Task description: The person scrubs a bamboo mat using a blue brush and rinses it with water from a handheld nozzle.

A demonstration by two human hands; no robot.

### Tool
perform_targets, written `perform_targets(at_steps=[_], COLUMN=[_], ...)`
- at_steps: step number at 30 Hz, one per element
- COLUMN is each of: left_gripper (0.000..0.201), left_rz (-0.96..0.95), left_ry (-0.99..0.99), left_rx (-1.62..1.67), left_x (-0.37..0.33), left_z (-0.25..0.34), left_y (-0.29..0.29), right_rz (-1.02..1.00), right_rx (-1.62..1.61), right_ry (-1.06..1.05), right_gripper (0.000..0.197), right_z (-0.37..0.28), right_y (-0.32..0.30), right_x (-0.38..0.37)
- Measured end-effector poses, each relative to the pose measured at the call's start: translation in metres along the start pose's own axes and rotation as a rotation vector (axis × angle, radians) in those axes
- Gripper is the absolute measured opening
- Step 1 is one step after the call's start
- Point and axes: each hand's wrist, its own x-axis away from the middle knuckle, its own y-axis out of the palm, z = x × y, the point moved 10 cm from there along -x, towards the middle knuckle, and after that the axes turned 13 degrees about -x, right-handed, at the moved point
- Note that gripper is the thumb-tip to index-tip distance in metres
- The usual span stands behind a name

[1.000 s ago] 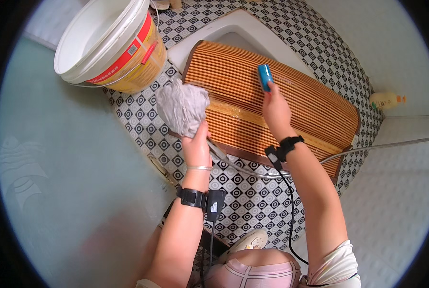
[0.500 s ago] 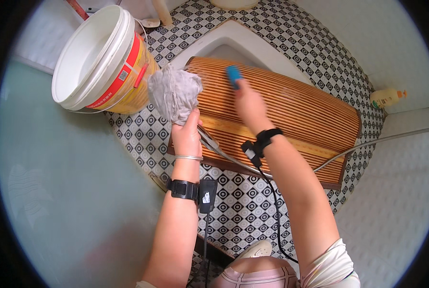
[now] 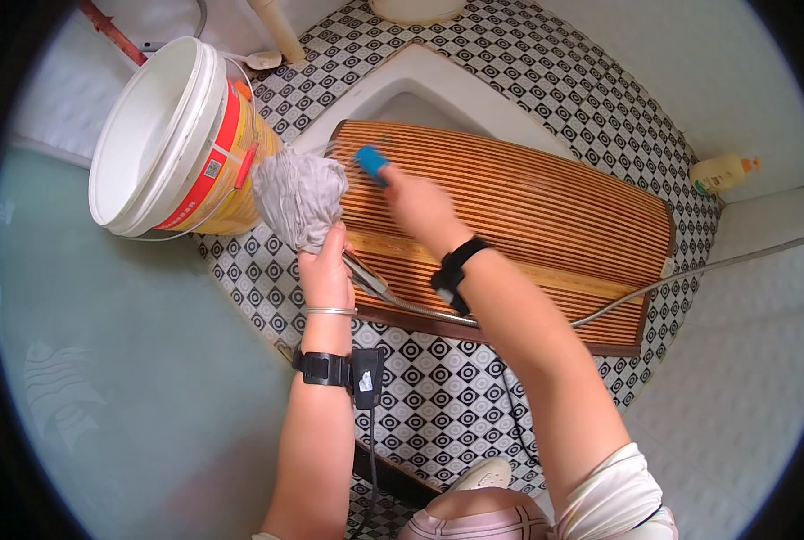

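Note:
A striped brown slatted mat (image 3: 510, 207) lies across the floor, partly over a white squat toilet (image 3: 519, 112). Above its far left corner, my right hand (image 3: 422, 211) is closed around a small blue scrubbing brush (image 3: 370, 163), blurred by motion. My left hand (image 3: 326, 274) grips a shower handle at the mat's left edge. A bunched grey cloth (image 3: 299, 193) covers the shower head, which is hidden. Thin streaks of water show between cloth and brush. The metal shower hose (image 3: 420, 309) runs from my left hand across the mat to the right.
A white bucket (image 3: 199, 135) with a red and yellow label stands at the far left, next to the cloth. A yellowish pump bottle (image 3: 722, 173) is by the right wall. Patterned tiles (image 3: 438, 396) cover the floor; a pale green panel (image 3: 123, 360) fills the left side.
My right hand has swept the brush left, toward the mat's far left corner. My left hand with the cloth-covered shower head has shifted slightly left and nearer; the view has shifted a little too.

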Motion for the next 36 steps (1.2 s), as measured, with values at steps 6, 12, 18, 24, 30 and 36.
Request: perform_targets(at_steps=[6, 12, 18, 24, 30, 36], left_gripper=[0.013, 0.013, 0.015, 0.012, 0.019, 0.017], left_rz=[-0.07, -0.181, -0.355, -0.49, -0.422, -0.521], left_ry=[-0.005, -0.078, -0.174, -0.235, -0.211, -0.259], left_rx=[-0.077, 0.089, 0.07, -0.064, -0.059, -0.059], left_x=[0.017, 0.047, 0.087, 0.118, 0.128, 0.17], left_z=[-0.009, -0.023, -0.041, -0.056, -0.064, -0.085], left_y=[0.02, 0.061, 0.12, 0.154, 0.163, 0.196], right_rz=[0.101, 0.742, 0.756, 0.338, 0.55, 0.946], right_rx=[-0.014, 0.02, -0.008, -0.028, 0.067, 0.125], right_ry=[0.139, 0.347, 0.363, 0.244, 0.565, 0.806], right_gripper=[0.028, 0.033, 0.031, 0.031, 0.032, 0.04], right_z=[0.053, 0.214, 0.198, 0.14, 0.193, 0.257], right_y=[-0.037, -0.205, -0.172, -0.115, -0.189, -0.195], right_x=[0.057, 0.197, 0.21, 0.18, 0.304, 0.518])
